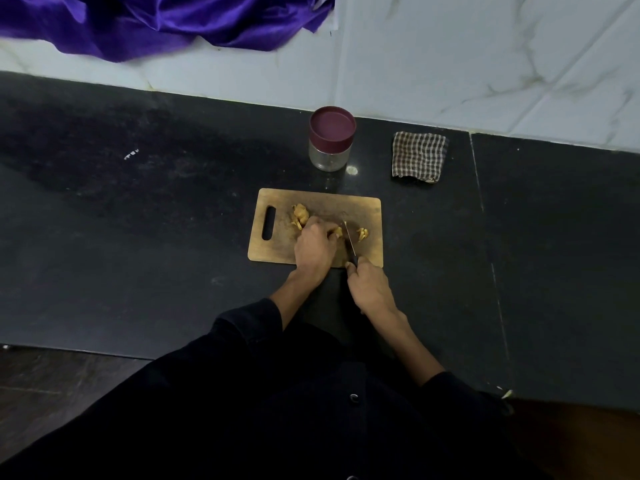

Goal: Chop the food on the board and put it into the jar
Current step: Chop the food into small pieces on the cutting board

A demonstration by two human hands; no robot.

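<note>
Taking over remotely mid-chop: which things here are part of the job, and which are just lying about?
In the job: cutting board, food, knife held by right hand, left hand holding a piece, lidded jar.

Lying about: checked cloth, purple fabric.

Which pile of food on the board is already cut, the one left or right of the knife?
The small pile right of the knife blade, loose slices clear of both hands.

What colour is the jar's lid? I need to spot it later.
Dark maroon lid on the clear jar, head view.
</note>
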